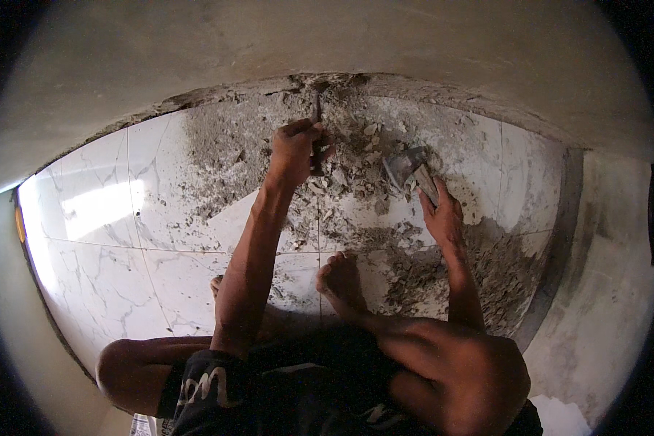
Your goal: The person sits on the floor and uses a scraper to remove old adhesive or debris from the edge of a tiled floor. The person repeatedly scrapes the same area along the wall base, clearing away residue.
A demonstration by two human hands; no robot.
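My left hand point(292, 154) is closed round a chisel point(316, 107). The chisel's dark tip points at the broken strip point(334, 81) where the wall meets the floor. To the right, my right hand point(445, 218) grips a hammer by its short pale handle point(426, 184). The broad dark grey hammer head point(402, 166) is low over the rubble, apart from the chisel. Broken chunks of mortar and dust point(338, 182) lie between and beneath my hands.
White marbled floor tiles point(94, 276) spread to the left, sunlit in one patch. A plastered wall point(327, 40) rises ahead. Grey debris point(494, 280) is heaped at the right, near a dark floor strip point(556, 247). My bare foot point(340, 285) rests close to the rubble.
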